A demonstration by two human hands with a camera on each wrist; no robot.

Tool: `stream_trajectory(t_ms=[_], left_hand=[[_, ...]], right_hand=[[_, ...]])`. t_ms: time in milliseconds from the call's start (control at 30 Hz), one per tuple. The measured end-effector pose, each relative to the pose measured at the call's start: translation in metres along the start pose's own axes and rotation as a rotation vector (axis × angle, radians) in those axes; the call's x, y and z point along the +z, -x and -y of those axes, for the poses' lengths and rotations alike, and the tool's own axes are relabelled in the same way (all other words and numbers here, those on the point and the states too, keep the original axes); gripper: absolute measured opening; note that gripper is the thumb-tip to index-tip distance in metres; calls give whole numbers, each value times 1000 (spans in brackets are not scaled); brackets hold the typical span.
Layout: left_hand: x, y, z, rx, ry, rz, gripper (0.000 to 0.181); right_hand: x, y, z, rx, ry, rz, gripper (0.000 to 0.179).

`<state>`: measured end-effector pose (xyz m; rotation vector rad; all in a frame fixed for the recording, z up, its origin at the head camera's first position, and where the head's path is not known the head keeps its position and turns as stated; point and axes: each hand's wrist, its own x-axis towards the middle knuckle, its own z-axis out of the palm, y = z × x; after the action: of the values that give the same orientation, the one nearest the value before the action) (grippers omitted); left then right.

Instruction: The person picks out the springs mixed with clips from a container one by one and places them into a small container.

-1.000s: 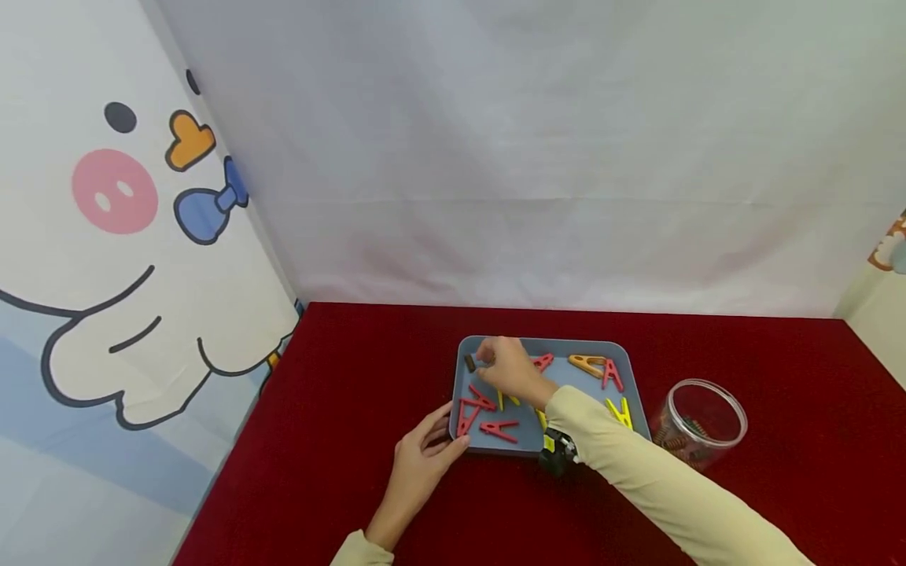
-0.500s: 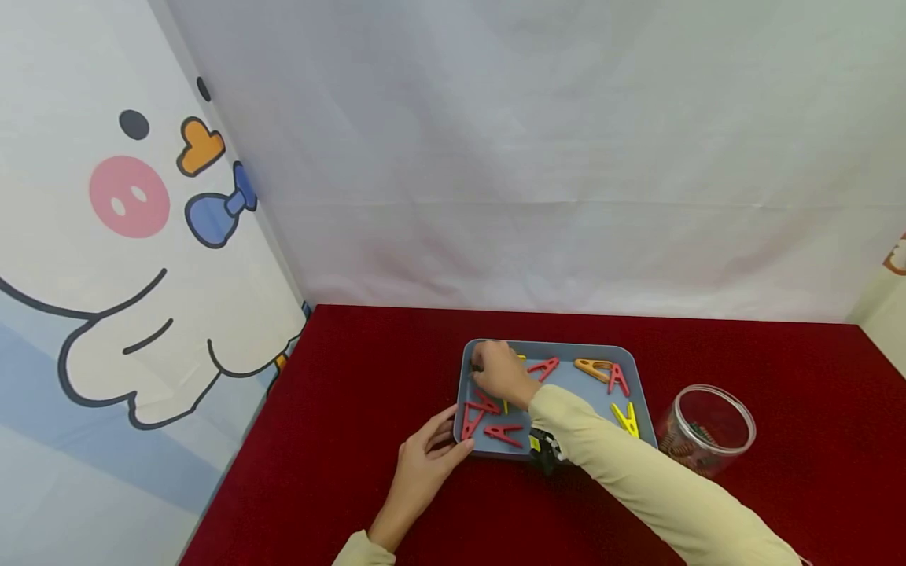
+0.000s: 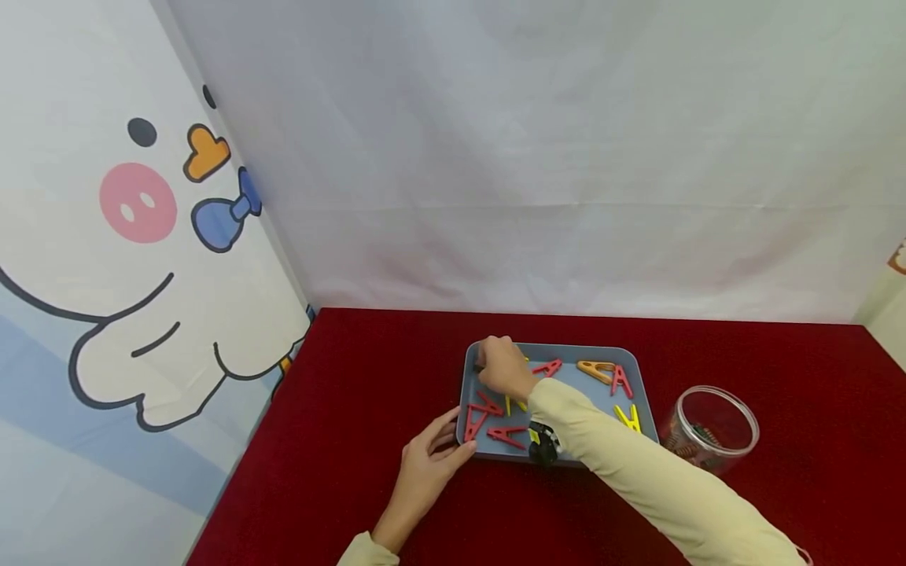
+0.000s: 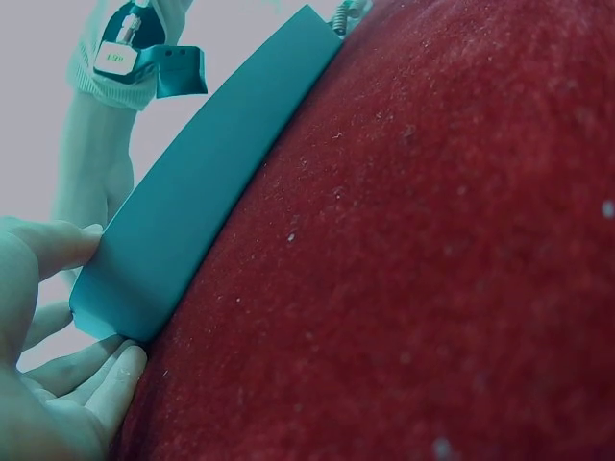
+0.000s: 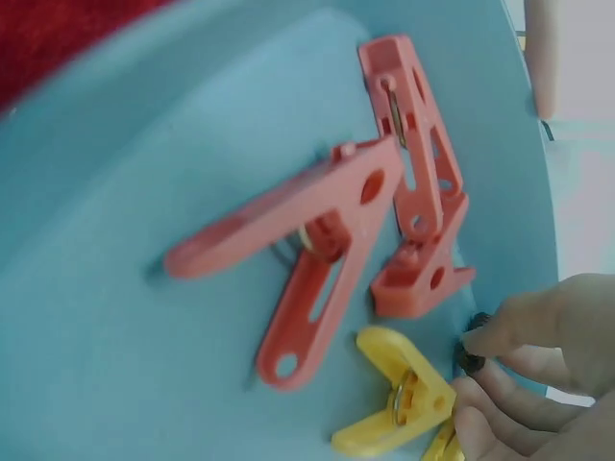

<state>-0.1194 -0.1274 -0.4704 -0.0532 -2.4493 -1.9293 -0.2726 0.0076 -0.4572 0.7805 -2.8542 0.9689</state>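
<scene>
My left hand (image 3: 425,468) grips the near left corner of a blue-grey tray (image 3: 576,395), its thumb at the near wall in the left wrist view. Inside the tray's far left corner is my right hand (image 3: 504,367), fingertips pinching a small dark brown spring-like piece (image 5: 471,359), mostly hidden by the fingers. Close by lie red plastic clothespins (image 5: 231,227), two of them overlapping at the tray's left side. A yellow clothespin (image 5: 384,353) lies right beside the right fingers, with part of another under them.
Toward the tray's right end lie an orange clothespin (image 3: 593,367), a red clothespin (image 3: 620,380) and a yellow clothespin (image 3: 630,418). A clear round jar (image 3: 732,451) holding several coiled springs stands right of the tray on the red cloth (image 3: 368,369). A pale curtain (image 3: 538,157) hangs behind.
My right hand has moved left onto the dark brown piece and its fingers have closed on it; earlier the piece lay uncovered beside them. My left hand has stayed at the tray corner.
</scene>
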Motion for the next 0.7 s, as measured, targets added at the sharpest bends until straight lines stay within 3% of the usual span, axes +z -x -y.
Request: stream_trajectory(t_ms=[233,700], left_hand=[[1,-2,-1,16,0,7,57],[2,0,2,17,-22,-16,55]], right_hand=[[-14,4,-4,-20,-26,5,38],[-33,18,-4,-53,-36,45,9]])
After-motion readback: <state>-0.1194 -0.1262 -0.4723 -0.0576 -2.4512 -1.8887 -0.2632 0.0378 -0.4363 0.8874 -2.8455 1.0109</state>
